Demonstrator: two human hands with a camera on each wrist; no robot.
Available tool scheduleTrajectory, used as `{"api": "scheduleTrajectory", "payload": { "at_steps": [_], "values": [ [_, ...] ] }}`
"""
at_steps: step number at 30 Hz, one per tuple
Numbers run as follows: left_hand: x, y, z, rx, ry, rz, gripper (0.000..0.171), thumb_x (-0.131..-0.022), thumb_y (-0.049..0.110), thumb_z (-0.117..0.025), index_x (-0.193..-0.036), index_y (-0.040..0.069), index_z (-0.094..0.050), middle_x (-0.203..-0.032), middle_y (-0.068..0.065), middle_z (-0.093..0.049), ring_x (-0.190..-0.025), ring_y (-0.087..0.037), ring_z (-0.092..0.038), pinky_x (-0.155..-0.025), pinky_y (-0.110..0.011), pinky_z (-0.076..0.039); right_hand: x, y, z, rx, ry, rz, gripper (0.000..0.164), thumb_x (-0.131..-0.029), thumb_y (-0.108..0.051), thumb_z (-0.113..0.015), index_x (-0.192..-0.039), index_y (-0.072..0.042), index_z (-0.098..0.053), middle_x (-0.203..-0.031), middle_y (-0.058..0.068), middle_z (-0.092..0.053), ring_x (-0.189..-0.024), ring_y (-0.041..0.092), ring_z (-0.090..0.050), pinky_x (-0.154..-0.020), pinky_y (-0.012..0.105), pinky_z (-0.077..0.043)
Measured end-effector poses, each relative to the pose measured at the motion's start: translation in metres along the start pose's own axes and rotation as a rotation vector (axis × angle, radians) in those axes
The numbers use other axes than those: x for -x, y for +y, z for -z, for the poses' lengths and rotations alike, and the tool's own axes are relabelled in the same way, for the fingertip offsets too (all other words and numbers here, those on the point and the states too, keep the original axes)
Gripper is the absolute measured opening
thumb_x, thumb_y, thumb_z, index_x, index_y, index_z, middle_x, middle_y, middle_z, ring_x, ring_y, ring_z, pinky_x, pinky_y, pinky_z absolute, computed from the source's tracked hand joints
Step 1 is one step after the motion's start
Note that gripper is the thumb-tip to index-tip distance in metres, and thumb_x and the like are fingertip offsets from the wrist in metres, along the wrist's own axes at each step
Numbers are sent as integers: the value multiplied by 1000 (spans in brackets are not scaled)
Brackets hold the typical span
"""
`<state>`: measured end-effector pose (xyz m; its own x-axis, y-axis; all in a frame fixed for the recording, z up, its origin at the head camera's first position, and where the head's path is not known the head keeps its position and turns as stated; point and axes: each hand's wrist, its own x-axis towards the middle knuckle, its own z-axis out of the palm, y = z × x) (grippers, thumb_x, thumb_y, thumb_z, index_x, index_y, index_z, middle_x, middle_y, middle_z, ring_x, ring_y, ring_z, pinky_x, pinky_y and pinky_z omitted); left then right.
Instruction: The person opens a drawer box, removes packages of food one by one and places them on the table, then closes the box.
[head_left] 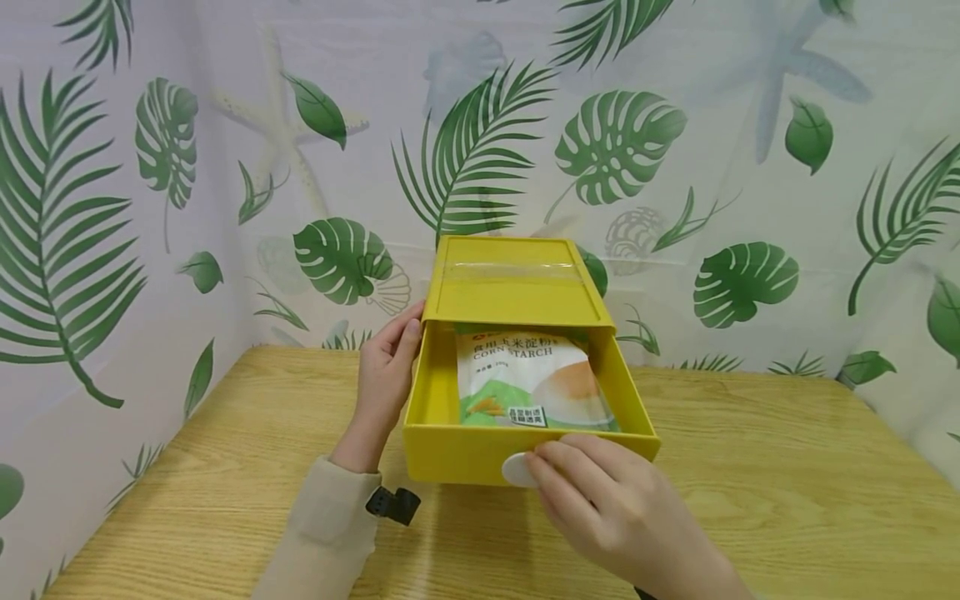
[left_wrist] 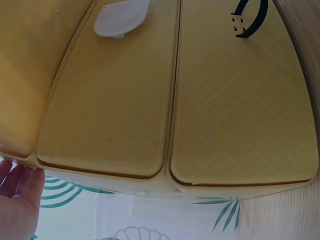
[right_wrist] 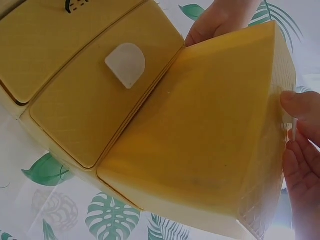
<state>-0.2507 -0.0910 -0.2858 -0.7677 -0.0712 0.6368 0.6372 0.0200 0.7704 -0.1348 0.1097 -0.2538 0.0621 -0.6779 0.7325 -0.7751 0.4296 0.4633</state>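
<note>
A yellow drawer cabinet (head_left: pixel 517 292) stands on the wooden table. Its top drawer (head_left: pixel 465 454) is pulled out toward me, and a white and green packet of corn starch (head_left: pixel 528 379) lies in it. My right hand (head_left: pixel 611 504) pinches the white pull tab (head_left: pixel 517 469) on the drawer front between thumb and fingers. Against the cabinet's left side rests my left hand (head_left: pixel 386 371), its fingertips touching the side near the open drawer. The left wrist view shows only part of that hand (left_wrist: pixel 20 195).
Below the pulled-out drawer are two closed drawers, one with a white tab (right_wrist: pixel 126 65), the other with a black loop handle (left_wrist: pixel 252 17). Clear tape (head_left: pixel 517 271) crosses the cabinet top. A leaf-patterned cloth (head_left: pixel 480 125) hangs behind the wooden table (head_left: pixel 787 475).
</note>
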Motion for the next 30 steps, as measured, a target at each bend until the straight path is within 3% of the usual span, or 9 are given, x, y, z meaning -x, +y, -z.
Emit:
{"api": "scheduleTrajectory", "payload": {
  "at_steps": [10, 19, 30],
  "values": [
    [-3, -16, 3, -16, -4, 5, 32, -84, 17, -39, -110, 1, -47, -109, -7, -46, -99, -10, -42, -80, -24, -35, 1, -3, 0, 8, -30, 6, 23, -80, -9, -39, -80, 2, -60, -78, 10, -56, -66, 19, -52, -58, 26, -45],
    [-1, 1, 0, -36, -2, -9, 31, -84, 11, -37, -110, -5, -44, -110, -13, -44, -100, -14, -41, -81, -25, -35, 4, -4, -1, 13, -27, 21, 23, -81, -8, -39, -80, 2, -60, -80, 10, -56, -67, 19, -52, -58, 25, -45],
    [0, 2, 0, -27, -1, -3, 31, -84, 11, -37, -109, -5, -44, -110, -13, -45, -100, -13, -41, -81, -25, -34, 7, -4, -2, 10, -35, 41, 23, -82, -7, -38, -81, 2, -59, -81, 10, -56, -68, 20, -52, -59, 26, -45]
  ]
}}
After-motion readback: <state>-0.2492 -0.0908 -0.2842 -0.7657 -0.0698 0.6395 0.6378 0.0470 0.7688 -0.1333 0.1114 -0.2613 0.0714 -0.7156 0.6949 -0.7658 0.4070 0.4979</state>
